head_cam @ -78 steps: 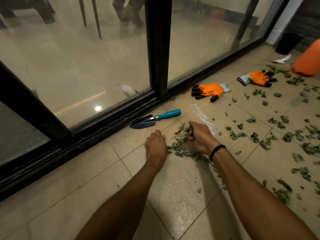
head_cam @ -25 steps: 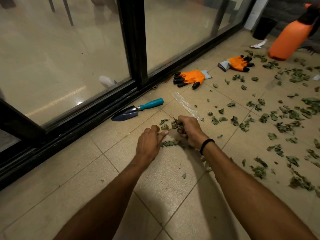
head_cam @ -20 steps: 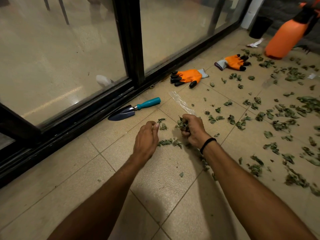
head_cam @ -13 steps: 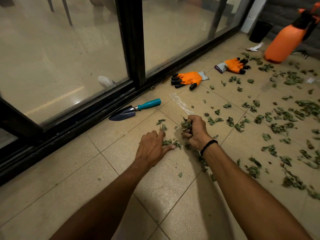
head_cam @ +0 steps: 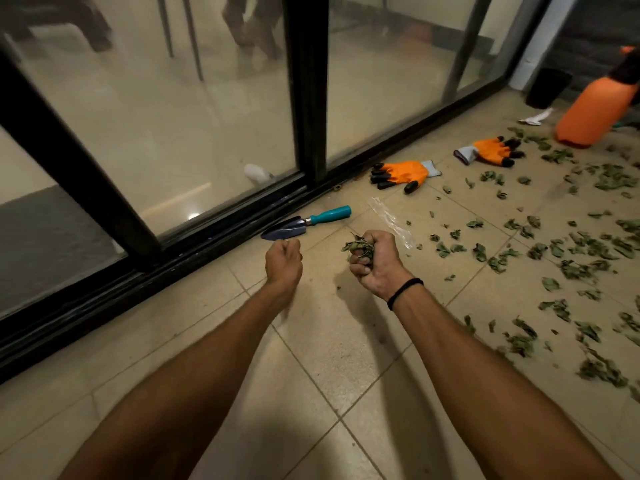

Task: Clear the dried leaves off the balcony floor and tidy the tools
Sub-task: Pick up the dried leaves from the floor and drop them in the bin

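Gripping a clump of dried leaves [head_cam: 358,249], your right hand [head_cam: 375,268] is fisted round it above the balcony floor [head_cam: 329,358]; your left hand [head_cam: 284,263] is curled, though whether it holds anything cannot be told. Many more scattered leaves [head_cam: 614,181] lie over the tiles to your right. Judge them feather-light, brittle and crumbly: rake them together, scoop from beneath and close gently, or they will likely shatter into bits and slip out of your grip.
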`<act>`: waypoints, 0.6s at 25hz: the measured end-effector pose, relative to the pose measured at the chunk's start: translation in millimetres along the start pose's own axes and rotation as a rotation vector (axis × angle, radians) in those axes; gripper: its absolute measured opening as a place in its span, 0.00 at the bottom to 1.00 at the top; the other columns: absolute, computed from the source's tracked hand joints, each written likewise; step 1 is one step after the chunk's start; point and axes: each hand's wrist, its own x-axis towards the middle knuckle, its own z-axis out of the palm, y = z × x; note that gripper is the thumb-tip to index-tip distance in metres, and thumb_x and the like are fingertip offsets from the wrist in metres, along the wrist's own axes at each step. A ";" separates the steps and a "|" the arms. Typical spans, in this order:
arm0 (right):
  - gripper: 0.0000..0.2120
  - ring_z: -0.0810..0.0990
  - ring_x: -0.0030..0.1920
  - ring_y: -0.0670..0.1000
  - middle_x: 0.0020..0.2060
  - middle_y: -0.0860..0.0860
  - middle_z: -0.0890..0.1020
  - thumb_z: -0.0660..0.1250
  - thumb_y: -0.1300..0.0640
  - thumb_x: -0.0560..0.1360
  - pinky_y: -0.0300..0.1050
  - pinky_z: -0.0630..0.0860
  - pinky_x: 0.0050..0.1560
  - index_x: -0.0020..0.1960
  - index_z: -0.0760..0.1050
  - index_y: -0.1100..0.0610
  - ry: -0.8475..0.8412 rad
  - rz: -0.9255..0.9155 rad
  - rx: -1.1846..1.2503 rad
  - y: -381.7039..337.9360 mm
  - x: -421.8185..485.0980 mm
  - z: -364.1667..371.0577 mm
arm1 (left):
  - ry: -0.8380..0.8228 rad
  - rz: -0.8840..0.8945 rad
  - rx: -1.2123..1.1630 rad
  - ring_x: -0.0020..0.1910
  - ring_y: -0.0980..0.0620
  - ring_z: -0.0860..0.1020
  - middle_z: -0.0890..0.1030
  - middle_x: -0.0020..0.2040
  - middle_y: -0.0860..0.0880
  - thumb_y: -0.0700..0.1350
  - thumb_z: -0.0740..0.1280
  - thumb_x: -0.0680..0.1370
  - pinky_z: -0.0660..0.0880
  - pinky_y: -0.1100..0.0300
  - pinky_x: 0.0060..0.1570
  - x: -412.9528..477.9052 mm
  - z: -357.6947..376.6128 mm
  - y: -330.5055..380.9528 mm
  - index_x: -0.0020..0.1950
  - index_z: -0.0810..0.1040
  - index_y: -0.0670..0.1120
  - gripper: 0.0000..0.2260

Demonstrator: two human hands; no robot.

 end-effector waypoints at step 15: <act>0.08 0.58 0.21 0.45 0.24 0.48 0.65 0.53 0.61 0.69 0.34 0.51 0.19 0.32 0.64 0.54 -0.769 0.276 -0.220 206.0 -193.7 359.2 | 0.749 0.079 -0.512 0.23 0.56 0.63 0.68 0.30 0.50 0.43 0.59 0.81 0.57 0.63 0.21 -172.5 -441.3 61.3 0.47 0.73 0.45 0.06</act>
